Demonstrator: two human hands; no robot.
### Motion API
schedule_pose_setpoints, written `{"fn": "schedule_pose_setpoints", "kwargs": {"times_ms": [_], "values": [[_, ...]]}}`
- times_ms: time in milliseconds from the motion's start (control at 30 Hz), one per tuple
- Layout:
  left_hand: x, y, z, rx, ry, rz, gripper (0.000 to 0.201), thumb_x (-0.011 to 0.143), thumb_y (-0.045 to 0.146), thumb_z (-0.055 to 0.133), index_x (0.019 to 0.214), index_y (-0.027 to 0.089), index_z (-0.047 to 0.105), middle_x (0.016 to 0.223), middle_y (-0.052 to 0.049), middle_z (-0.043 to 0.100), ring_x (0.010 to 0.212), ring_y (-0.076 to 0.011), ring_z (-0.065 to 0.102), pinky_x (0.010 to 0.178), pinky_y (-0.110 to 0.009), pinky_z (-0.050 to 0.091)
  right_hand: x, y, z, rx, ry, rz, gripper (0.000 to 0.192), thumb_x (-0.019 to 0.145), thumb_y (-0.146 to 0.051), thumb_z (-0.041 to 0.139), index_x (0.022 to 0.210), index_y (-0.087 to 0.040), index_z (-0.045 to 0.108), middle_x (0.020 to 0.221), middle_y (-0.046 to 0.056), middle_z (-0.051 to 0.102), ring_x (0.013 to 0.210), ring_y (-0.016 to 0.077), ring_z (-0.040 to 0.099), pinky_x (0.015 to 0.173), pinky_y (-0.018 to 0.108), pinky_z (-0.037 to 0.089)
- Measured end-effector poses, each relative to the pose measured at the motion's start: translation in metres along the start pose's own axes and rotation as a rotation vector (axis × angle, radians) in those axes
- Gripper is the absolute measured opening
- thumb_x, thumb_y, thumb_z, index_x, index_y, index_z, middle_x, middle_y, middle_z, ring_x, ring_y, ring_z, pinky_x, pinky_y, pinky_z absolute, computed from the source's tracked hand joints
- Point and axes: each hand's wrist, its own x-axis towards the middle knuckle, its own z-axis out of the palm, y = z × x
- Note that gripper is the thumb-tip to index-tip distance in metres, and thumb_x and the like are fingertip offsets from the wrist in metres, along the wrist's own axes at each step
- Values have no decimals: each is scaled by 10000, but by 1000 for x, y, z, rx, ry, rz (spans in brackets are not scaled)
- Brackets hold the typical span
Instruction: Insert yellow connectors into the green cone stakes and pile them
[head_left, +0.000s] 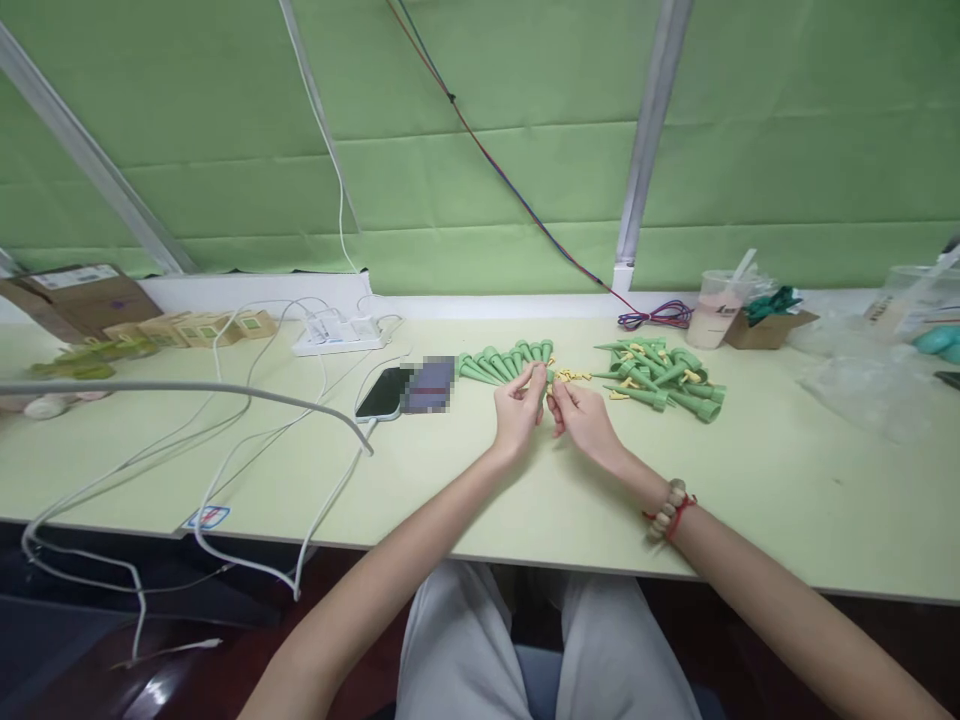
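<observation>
My left hand [517,408] and my right hand [581,418] meet over the pale green table [750,480], fingertips pinched together on a small piece that is too small to make out clearly. Just beyond my fingers lies a row of green cone-shaped plastic spikes [504,362]. A few small yellow parts [571,376] lie between that row and a looser pile of green spikes with yellow bits [664,378] to the right. A beaded bracelet with a red cord [670,510] is on my right wrist.
A phone [382,393] lies left of my hands, wired to a white power strip [339,335]. White cables [247,430] trail across the left of the table. Cardboard boxes [82,298] stand far left. A plastic cup [718,310], small box and clear bags [862,385] are at the right.
</observation>
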Motion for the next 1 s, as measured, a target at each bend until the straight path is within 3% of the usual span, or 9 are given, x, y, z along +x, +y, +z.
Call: {"fn": "schedule_pose_setpoints", "kwargs": {"times_ms": [133,233,300,400,533,600,667,833,1000], "values": [[0,0,-3,23,-44,70,489,714,547,598,907,107,690,445,52,394,339,-40,288,347,-217,213,1,-12,-7,554,-295,452,364,911,-355,328,578,-210,361,429,-104,234,318,60,219,379,193,375],[0,1,-5,34,-80,106,499,731,555,572,922,109,688,426,64,356,336,-42,273,352,-220,206,3,-17,-16,753,-497,586,307,882,-221,358,576,-207,344,388,-119,209,299,48,107,310,145,251],[1,-1,-5,45,-101,118,499,740,556,561,940,116,689,428,64,364,339,-43,273,358,-220,209,4,-15,-17,774,-536,611,304,869,-176,347,567,-207,331,366,-120,198,294,48,86,302,140,213],[5,-6,-6,61,-101,82,509,736,558,563,943,111,691,423,62,388,341,-45,281,360,-217,213,5,-7,-10,590,-420,536,363,910,-299,293,561,-213,344,363,-110,227,292,54,132,330,167,278],[14,-12,-7,64,-65,-19,477,706,539,606,898,111,687,391,71,389,323,-50,290,354,-215,211,7,8,-1,-35,-119,212,494,910,-486,234,542,-210,416,407,-29,396,364,108,374,443,243,367],[17,-13,-9,26,-23,-57,413,709,533,606,734,125,661,370,72,366,313,-48,293,357,-215,206,9,13,-1,-332,-25,-2,454,903,-471,285,569,-210,445,500,11,489,494,146,483,538,267,377],[18,-12,-11,-25,3,-89,434,718,534,594,529,146,546,351,65,339,312,-46,302,363,-215,204,11,17,-3,-462,-59,-163,355,901,-424,318,661,-214,473,620,28,564,598,169,527,598,282,371],[13,-10,-12,-45,16,-90,476,721,547,582,473,156,473,332,65,306,311,-45,289,368,-213,198,12,22,-1,-359,-131,-264,323,904,-401,305,663,-226,430,604,12,530,570,169,496,590,301,365],[5,-7,-9,-29,61,74,479,735,537,572,910,101,661,419,65,368,357,-54,296,379,-211,220,9,16,17,261,-193,35,430,826,-597,363,599,-231,364,445,-57,389,354,103,348,388,258,324]]}}
